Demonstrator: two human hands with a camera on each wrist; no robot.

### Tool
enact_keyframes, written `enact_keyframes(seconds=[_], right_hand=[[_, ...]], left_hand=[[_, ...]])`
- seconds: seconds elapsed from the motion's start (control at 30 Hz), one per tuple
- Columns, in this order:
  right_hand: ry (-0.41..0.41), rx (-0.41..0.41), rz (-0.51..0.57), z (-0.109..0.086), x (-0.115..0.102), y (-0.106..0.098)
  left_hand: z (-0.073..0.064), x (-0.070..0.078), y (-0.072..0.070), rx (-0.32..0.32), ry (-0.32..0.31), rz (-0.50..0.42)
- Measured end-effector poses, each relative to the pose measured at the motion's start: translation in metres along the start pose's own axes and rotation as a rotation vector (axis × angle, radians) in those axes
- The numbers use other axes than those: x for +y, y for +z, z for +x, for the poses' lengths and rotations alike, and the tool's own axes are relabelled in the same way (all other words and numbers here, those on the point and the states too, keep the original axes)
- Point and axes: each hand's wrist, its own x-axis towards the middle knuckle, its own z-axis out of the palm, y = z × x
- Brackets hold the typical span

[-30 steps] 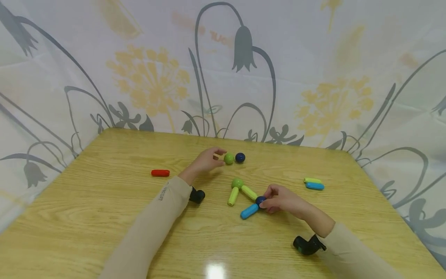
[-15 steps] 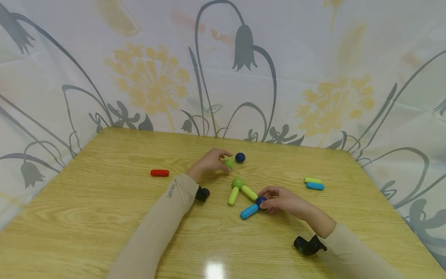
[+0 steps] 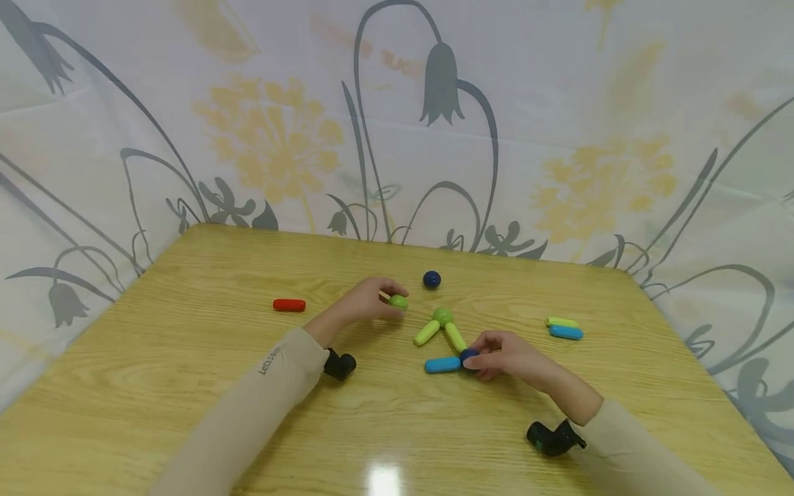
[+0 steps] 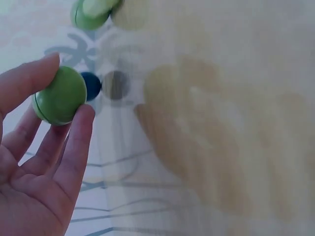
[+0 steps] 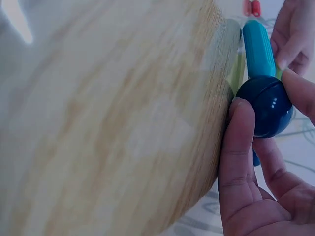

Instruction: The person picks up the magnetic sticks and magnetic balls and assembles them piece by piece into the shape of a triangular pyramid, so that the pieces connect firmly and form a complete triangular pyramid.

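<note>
My left hand (image 3: 370, 301) pinches a green ball (image 4: 61, 96) between thumb and fingertips, just left of a joined chain of balls and rods. That chain has a green ball (image 3: 443, 316) at its far end, with two yellow-green rods (image 3: 426, 333) coming off it. One of those rods runs to a dark blue ball (image 5: 266, 105), from which a light blue rod (image 3: 442, 365) points left. Thumb and fingers of my right hand (image 3: 505, 358) grip this dark blue ball close to the table.
Another dark blue ball (image 3: 431, 279) sits behind the chain. A red rod (image 3: 289, 305) lies to the left on the wooden table (image 3: 186, 386). To the right, a yellow-green rod (image 3: 562, 322) lies beside a light blue rod (image 3: 566, 333). A flower-printed cloth (image 3: 397, 124) hangs behind.
My left hand has taken hold of the loose green ball and brought it nearer, away from the other dark blue ball. The chain has turned in my right hand, its light blue rod now pointing left.
</note>
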Motion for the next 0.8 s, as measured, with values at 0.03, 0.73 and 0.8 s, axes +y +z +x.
enact_keyframes(seconds=[0.03, 0.73, 0.8], right_hand=[[0.002, 0.001, 0.004, 0.000, 0.000, 0.000], [0.009, -0.040, 0.030, 0.000, -0.002, 0.000], [0.008, -0.047, 0.025, 0.001, -0.002, -0.001]], left_hand=[[-0.004, 0.000, 0.000, -0.002, 0.001, -0.009], [-0.043, 0.011, 0.025, -0.166, 0.018, -0.028], [-0.043, 0.012, 0.026, -0.174, 0.026, -0.029]])
